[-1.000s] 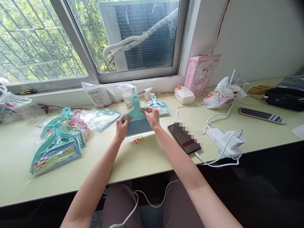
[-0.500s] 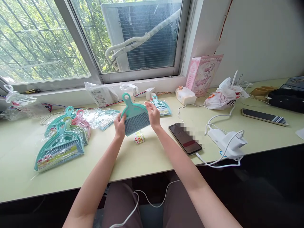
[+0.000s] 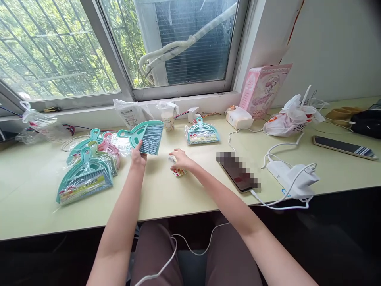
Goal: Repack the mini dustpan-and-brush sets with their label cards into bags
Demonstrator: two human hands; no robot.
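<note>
My left hand point(image 3: 138, 157) grips a teal dustpan and brush set point(image 3: 152, 137), unwrapped, with grey bristles spread across the pan. The set is tilted sideways above the table, handle to the left. Fingers apart and slightly curved, my right hand point(image 3: 182, 161) hovers over or touches a small colourful printed card point(image 3: 179, 172) on the table, partly covering it. To the left lies a pile of bagged dustpan sets, the front one a teal bagged set point(image 3: 85, 178). Another bagged set point(image 3: 203, 134) sits beyond my right hand.
A phone point(image 3: 236, 172) and a white power strip point(image 3: 290, 178) with cables lie at the right. Along the back stand a cup point(image 3: 168, 120), a tissue pack point(image 3: 239, 117) and a pink box point(image 3: 264, 91). A second phone point(image 3: 343, 147) lies far right.
The dustpan and brush set has moved left and turned, its handle now pointing left. My right hand has let go of it and come down to the printed card.
</note>
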